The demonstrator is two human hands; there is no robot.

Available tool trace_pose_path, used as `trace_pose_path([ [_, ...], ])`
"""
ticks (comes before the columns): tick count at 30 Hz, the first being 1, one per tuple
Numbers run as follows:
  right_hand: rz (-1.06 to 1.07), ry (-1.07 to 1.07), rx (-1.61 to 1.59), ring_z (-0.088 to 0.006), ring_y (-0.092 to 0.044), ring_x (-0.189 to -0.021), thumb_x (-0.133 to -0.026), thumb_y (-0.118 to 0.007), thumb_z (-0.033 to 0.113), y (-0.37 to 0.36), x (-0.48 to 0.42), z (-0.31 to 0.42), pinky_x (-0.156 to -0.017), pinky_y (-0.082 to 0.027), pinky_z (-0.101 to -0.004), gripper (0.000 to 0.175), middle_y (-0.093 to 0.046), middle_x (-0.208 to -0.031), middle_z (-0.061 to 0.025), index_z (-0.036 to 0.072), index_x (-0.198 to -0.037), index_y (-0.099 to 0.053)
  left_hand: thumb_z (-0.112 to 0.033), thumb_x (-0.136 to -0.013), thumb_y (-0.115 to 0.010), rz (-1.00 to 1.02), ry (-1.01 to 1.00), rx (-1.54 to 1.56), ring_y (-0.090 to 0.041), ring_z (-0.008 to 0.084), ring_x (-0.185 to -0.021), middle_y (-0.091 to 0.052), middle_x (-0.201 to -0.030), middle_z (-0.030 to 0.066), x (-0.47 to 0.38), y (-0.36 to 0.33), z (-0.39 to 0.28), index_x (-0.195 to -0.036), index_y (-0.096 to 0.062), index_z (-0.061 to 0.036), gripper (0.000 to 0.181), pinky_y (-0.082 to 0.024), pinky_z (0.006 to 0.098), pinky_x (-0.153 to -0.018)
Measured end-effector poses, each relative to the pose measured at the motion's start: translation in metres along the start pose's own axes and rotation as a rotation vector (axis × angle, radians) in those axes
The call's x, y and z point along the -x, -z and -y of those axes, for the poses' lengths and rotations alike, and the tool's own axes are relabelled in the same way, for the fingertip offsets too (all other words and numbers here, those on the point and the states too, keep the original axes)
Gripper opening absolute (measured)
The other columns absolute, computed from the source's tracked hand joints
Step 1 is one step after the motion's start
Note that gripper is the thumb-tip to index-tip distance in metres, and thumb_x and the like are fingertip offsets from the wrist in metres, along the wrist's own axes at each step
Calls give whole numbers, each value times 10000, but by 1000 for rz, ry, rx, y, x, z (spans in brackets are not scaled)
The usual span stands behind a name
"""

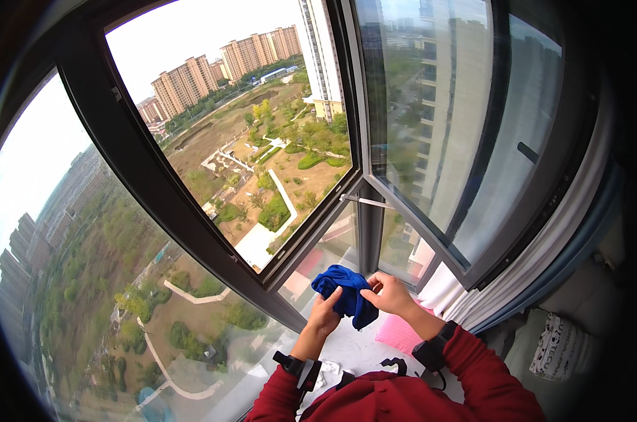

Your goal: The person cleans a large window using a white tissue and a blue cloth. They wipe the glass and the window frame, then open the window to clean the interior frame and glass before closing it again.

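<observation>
A crumpled blue cloth (345, 293) is held up between both hands, in front of the lower window corner. My left hand (325, 315) grips its lower left side, with the thumb lying on the fabric. From the right, my right hand (389, 294) pinches the cloth's edge between thumb and fingers. Beyond the hands, a window sash (429, 211) stands swung open on the right, joined to the frame by a metal stay arm (366, 201). The open window's dark frame (308, 227) lies above and to the left of the cloth.
Below the hands, a white sill (350, 343) holds a pink cushion (400, 332) and crumpled white tissue (326, 369). White curtains (529, 279) hang at the right, near a printed pillow (556, 348). A fixed glass pane (139, 264) fills the left; outside, the ground lies far below.
</observation>
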State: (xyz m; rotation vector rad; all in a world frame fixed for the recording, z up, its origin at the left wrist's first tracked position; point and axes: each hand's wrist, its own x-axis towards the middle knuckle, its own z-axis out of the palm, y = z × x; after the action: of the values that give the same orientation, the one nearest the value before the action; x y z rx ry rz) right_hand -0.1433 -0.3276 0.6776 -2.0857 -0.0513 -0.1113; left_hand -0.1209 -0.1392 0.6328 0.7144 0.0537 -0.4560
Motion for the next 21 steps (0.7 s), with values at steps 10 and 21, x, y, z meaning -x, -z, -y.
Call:
trace_pose_path([
  [10,-119,-269,-554,-104,-621,-779,-842,-627,52,31,-48,-50,-706,-492,-234,160,-668,-875,-70,-34,-975,-602,-268,-936,-592,63,299,-82,-652,274,-1010,-627,-1193,149,7,13,-17,-1320,-477,-24,470,-534,421,-887],
  [21,-225,-10,-262,-195,-663,-835,-817,-696,164,-4,-18,-76,-750,-521,-301,252,-679,-921,-110,12,-1005,-627,-397,-947,-539,88,251,-416,-639,242,-975,-642,-1119,110,-3,-11,-6,-1264,-524,-24,491,-516,396,-857],
])
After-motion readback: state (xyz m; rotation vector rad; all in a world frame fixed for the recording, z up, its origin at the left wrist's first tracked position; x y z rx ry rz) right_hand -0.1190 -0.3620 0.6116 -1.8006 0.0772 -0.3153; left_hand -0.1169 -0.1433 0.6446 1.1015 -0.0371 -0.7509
